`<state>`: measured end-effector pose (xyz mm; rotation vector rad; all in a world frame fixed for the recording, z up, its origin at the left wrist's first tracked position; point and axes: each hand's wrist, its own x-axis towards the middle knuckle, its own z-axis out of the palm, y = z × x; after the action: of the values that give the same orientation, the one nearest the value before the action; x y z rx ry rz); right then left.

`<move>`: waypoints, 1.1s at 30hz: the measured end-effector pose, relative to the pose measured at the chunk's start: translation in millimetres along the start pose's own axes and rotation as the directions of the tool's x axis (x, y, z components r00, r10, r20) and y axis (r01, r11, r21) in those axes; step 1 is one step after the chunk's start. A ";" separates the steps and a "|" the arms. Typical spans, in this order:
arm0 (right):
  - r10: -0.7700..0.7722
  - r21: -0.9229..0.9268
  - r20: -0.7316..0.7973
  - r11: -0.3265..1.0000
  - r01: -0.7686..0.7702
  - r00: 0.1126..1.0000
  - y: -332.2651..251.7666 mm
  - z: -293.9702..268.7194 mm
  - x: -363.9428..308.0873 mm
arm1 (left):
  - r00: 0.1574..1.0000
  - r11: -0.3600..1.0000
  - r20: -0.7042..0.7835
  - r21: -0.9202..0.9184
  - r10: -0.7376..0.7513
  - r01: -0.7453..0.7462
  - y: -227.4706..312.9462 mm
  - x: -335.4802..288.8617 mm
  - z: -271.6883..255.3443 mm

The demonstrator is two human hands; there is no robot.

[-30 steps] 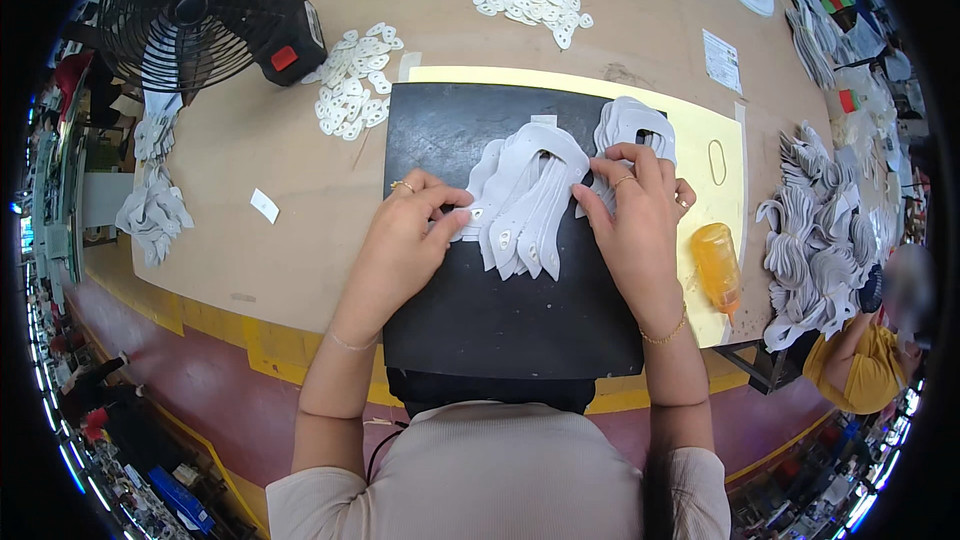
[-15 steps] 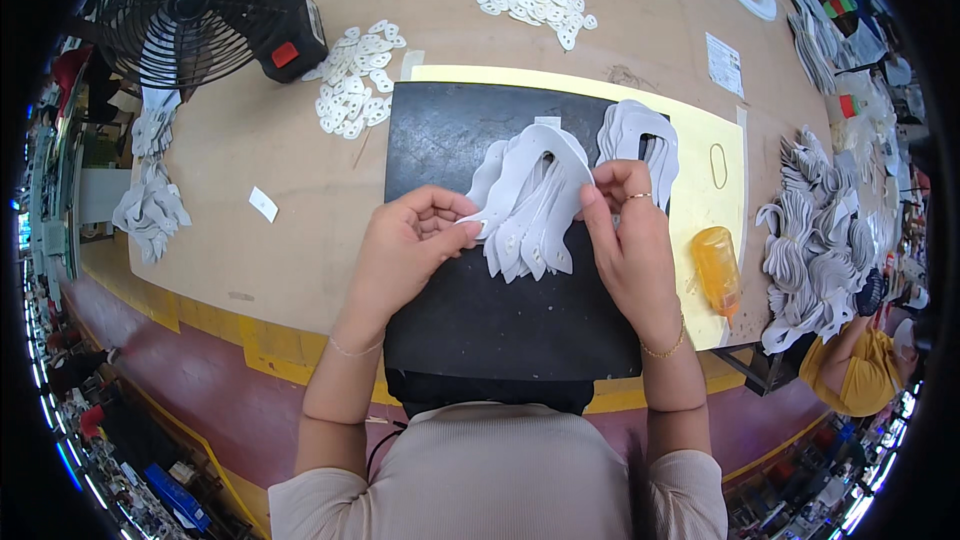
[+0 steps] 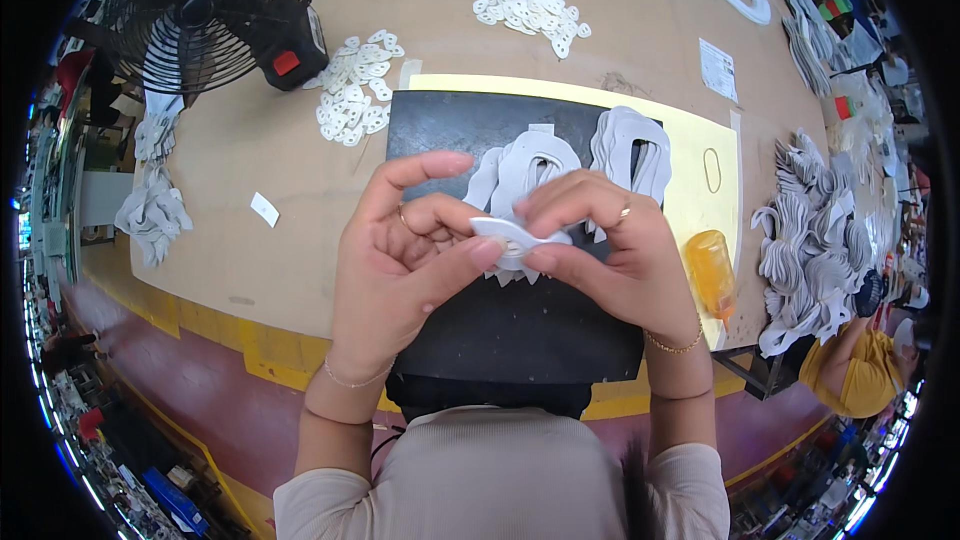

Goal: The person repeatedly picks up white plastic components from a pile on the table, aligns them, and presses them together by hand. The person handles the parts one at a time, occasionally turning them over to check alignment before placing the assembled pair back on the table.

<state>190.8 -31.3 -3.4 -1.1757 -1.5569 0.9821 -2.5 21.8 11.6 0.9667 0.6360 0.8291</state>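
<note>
A white, curved flat shoe-upper piece is raised over the black board, bent between my two hands. My left hand pinches one end with thumb and fingers, its index finger stretched away. My right hand is closed on the other end, the fingertips partly hiding the piece. Behind the hands, a fanned stack of similar white U-shaped pieces lies on the board, its lower part mostly covered. To its right sits a second such stack.
An orange squeeze bottle and a rubber band lie on the yellow sheet. Small white pieces form piles beyond the board. A black fan stands far left; grey bundles lie right, near a person in yellow.
Both hands have come closer together and lifted the white piece from the near stack, bending it between the fingers. The stack now lies behind the hands.
</note>
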 end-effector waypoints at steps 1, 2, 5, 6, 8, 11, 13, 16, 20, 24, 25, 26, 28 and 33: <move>0.063 0.112 -0.024 0.992 -0.060 0.998 -2.7 1.1 -1.1 | 1.000 1.000 0.025 -0.005 -0.003 0.003 -0.5 -1.3 0.0; 0.132 0.223 -0.042 0.967 -0.119 0.990 -6.6 2.8 -3.3 | 0.999 1.000 0.053 -0.011 -0.009 0.010 -1.6 -2.5 -0.4; 0.260 0.416 -0.049 0.883 -0.217 0.964 -9.7 7.6 -8.9 | 0.998 1.000 0.064 0.015 -0.028 0.027 -2.3 -6.6 5.4; 0.290 0.456 -0.047 0.857 -0.238 0.956 -9.5 9.0 -10.7 | 0.998 0.999 0.056 0.031 -0.036 0.034 -2.7 -7.1 7.5; 0.290 0.490 -0.095 0.846 -0.209 0.952 -10.5 13.1 -11.4 | 0.998 0.995 0.030 0.085 -0.059 0.057 -2.8 -6.8 6.4; 0.321 0.524 -0.079 0.819 -0.234 0.944 -12.7 10.5 -14.5 | 0.994 0.992 0.005 0.063 -0.106 0.105 -3.5 -5.9 7.9; 0.341 0.542 -0.048 0.798 -0.262 0.939 -15.8 7.3 -15.3 | 0.992 0.991 0.002 0.039 -0.126 0.126 -3.4 -5.6 8.5; 0.358 0.579 -0.022 0.766 -0.280 0.934 -16.5 5.4 -15.5 | 0.991 0.991 0.008 0.039 -0.131 0.131 -4.0 -5.5 8.2; 0.356 0.617 -0.015 0.738 -0.272 0.934 -14.2 5.9 -16.1 | 0.991 0.991 0.018 0.021 -0.136 0.135 -4.9 -5.9 7.6; 0.350 0.658 -0.009 0.708 -0.258 0.937 -14.2 5.3 -16.0 | 0.989 0.989 0.029 0.017 -0.146 0.145 -3.8 -6.1 11.2; 0.353 0.665 0.000 0.699 -0.263 0.936 -13.9 5.1 -15.9 | 0.992 0.992 0.038 0.036 -0.124 0.123 -5.0 -6.0 11.5; 0.356 0.673 0.007 0.690 -0.268 0.934 -13.5 4.7 -16.2 | 0.994 0.993 0.048 0.055 -0.103 0.100 -7.0 -5.8 11.8; 0.353 0.684 0.005 0.682 -0.260 0.936 -12.5 5.2 -16.4 | 0.994 0.993 0.054 0.081 -0.091 0.086 -8.0 -5.8 12.1; 0.304 0.640 -0.034 0.739 -0.213 0.952 -6.1 8.1 -16.0 | 0.995 0.991 0.040 0.099 -0.096 0.092 -9.7 -7.2 10.3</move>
<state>183.5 -48.8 -2.9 -0.9499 -0.8368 1.4369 4.7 8.1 8.2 1.0324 0.6825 0.6963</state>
